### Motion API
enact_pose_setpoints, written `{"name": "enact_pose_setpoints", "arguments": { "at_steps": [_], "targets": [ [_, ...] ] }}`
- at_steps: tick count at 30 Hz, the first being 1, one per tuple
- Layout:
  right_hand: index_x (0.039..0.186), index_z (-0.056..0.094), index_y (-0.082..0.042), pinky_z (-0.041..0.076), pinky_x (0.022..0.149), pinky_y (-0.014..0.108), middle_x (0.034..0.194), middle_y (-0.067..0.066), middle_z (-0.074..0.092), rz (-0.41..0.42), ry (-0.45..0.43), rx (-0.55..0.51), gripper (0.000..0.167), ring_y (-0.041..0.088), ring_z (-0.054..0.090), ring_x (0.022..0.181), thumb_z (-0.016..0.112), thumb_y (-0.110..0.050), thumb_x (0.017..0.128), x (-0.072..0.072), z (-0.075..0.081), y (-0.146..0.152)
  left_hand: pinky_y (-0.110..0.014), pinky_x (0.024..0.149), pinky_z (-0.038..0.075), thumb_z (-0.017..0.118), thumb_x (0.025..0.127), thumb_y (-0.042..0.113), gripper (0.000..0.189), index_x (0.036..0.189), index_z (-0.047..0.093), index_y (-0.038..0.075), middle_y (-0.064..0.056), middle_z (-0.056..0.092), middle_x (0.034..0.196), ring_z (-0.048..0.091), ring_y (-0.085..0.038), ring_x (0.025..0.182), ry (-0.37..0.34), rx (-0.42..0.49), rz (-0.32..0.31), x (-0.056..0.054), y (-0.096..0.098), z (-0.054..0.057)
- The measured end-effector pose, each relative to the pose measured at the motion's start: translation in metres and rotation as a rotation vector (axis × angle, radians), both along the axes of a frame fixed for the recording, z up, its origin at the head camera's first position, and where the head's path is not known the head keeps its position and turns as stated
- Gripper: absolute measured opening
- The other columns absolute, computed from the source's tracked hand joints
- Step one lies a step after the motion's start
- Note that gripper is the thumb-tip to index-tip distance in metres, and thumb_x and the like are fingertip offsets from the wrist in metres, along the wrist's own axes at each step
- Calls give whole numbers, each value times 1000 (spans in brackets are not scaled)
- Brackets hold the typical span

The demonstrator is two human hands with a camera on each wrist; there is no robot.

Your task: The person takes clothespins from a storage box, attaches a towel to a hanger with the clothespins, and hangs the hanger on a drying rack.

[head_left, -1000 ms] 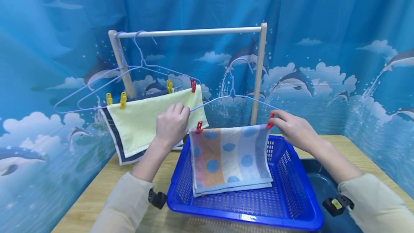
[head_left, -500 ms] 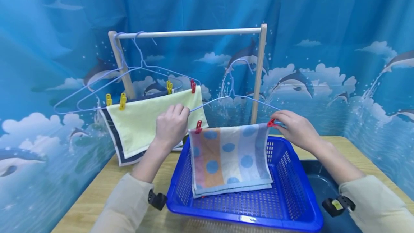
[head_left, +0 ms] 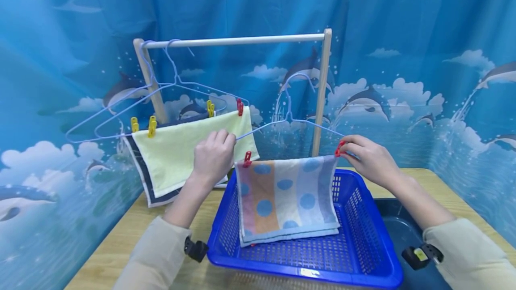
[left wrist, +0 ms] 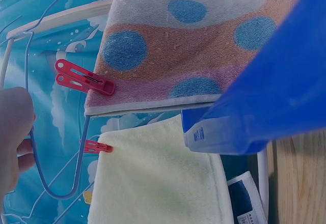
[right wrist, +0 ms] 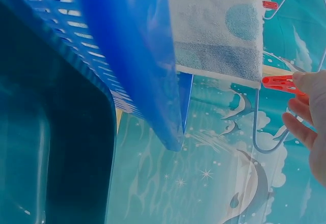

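Observation:
My left hand [head_left: 214, 155] grips a light-blue wire hanger [head_left: 289, 117] near its left end, holding it upright over the basket. From its lower wire hangs a folded towel [head_left: 290, 196] with stripes and blue dots. A red clothespin [head_left: 247, 159] clips the towel's left corner. At the right corner, my right hand [head_left: 371, 158] pinches another red clothespin [head_left: 339, 148] between thumb and fingers. In the right wrist view that clothespin's tip [right wrist: 268, 81] meets the towel's corner beside the hanger's bend; how firmly it bites the cloth I cannot tell.
A blue perforated basket [head_left: 306, 272] stands below the towel, with a dark tub [head_left: 393, 211] to its right. Behind, a rack's rail [head_left: 238, 40] bears two hangers with a pale yellow towel [head_left: 173, 155] and a dark one [head_left: 146, 182], pinned by yellow and red clothespins.
The right hand's red clothespin lay turned sideways half a second ago and now stands more upright at the towel's corner. The left hand and hanger have stayed put.

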State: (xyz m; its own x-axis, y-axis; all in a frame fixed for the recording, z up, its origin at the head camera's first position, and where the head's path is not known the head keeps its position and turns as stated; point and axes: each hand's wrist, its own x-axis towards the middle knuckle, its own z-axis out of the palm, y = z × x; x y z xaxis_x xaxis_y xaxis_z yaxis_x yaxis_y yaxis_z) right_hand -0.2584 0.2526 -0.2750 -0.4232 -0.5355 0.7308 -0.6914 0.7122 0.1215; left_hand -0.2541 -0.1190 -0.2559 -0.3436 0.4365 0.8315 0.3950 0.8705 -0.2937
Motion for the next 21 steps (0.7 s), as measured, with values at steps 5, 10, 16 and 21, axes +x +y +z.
{"name": "enact_pose_setpoints", "arguments": {
  "at_steps": [5,10,16,21],
  "targets": [
    [90,67,-5,51,60,39,97,11,63,-9,-4,-25,23,26,62,83,75,3,70,-1,-1,-2,-32,39,42,65,80,7,6,85,64,2,-10,60,79,54,-23,61,-7,-1,4,0,0,0],
    [107,63,0,53,60,37,100,15,63,-61,-124,-80,34,25,62,81,73,3,74,2,1,-6,-31,39,42,67,80,7,8,85,64,2,-10,61,80,54,-23,61,-6,-2,3,0,0,0],
    [104,63,1,54,61,37,101,16,61,-94,-230,-109,29,27,61,84,71,3,76,5,4,-8,-31,39,41,65,79,5,6,85,64,2,-10,61,79,54,-23,61,-2,-4,-1,0,1,0],
    [101,63,0,53,61,40,100,14,58,-113,-243,-117,26,27,59,84,72,1,76,5,4,-8,-31,39,42,66,79,4,7,85,64,2,-10,60,79,54,-22,61,-8,-3,-4,0,1,-1]
  ]
}}
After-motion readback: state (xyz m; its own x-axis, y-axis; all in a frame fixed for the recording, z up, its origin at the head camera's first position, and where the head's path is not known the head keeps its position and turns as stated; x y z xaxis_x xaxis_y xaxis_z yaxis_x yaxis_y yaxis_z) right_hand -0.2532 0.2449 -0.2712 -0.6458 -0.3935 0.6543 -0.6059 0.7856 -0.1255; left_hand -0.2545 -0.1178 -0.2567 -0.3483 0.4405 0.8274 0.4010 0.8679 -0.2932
